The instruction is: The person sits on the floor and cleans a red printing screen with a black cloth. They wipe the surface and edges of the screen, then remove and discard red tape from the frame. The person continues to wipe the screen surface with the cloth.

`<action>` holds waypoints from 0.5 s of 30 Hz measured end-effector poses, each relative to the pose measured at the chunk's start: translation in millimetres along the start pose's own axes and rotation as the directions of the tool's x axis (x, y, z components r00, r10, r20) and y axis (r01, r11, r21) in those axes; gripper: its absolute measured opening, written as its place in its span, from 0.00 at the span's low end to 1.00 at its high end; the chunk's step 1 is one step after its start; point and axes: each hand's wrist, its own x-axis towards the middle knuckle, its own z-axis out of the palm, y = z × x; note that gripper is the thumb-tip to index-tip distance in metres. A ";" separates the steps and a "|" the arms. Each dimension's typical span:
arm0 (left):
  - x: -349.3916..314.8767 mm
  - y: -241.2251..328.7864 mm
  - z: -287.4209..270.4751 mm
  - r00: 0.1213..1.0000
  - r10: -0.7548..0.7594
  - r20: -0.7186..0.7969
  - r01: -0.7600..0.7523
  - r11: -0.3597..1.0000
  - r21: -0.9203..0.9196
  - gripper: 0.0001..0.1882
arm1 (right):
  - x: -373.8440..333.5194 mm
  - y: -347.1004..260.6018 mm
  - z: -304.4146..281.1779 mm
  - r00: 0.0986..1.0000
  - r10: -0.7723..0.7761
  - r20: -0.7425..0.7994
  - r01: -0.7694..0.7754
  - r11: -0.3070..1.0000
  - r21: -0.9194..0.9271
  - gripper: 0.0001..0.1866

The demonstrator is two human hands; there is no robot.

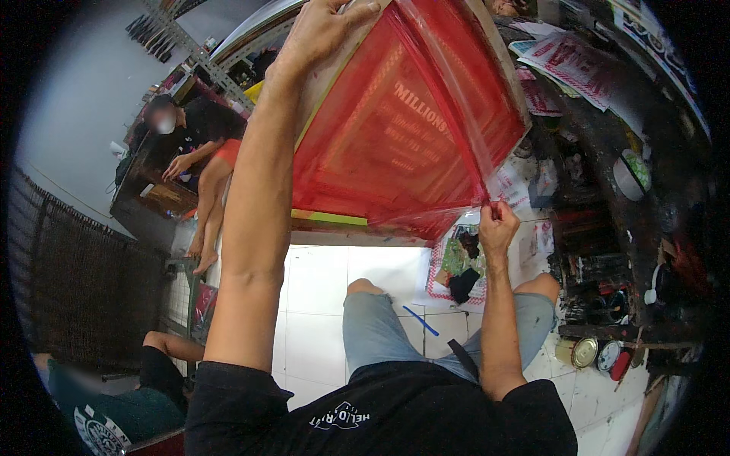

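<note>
A silk-screen printing frame with red-stained mesh and pale lettering stands tilted up in front of me. My left hand grips its upper left edge, the thumb lying along the border; some fingers are out of sight. A strip of clear plastic film, smeared red, runs in a crumpled line from the top of the frame down to its lower right corner. My right hand pinches the lower end of that film in a closed fist, just off the corner.
Rags lie on a printed sheet on the white floor, near a blue stick. At right, a dark cluttered bench holds papers; tins stand below. Two people sit at left, one nearer me.
</note>
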 end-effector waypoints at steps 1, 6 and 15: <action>0.9 -1.0 0.6 0.998 0.049 -0.034 -0.048 0.999 0.018 0.24 | -1.0 -0.5 -2.4 1.000 -0.002 0.023 0.003 0.999 -0.034 0.07; 1.6 -5.8 8.7 0.972 0.174 -0.160 -0.168 0.985 0.049 0.28 | -11.3 -0.3 -7.9 0.998 -0.041 0.036 0.041 0.999 0.009 0.06; 11.1 -6.7 15.9 0.979 0.167 -0.117 -0.171 0.985 -0.028 0.30 | -32.7 -9.2 -32.2 0.985 -0.084 0.150 0.077 0.996 0.053 0.03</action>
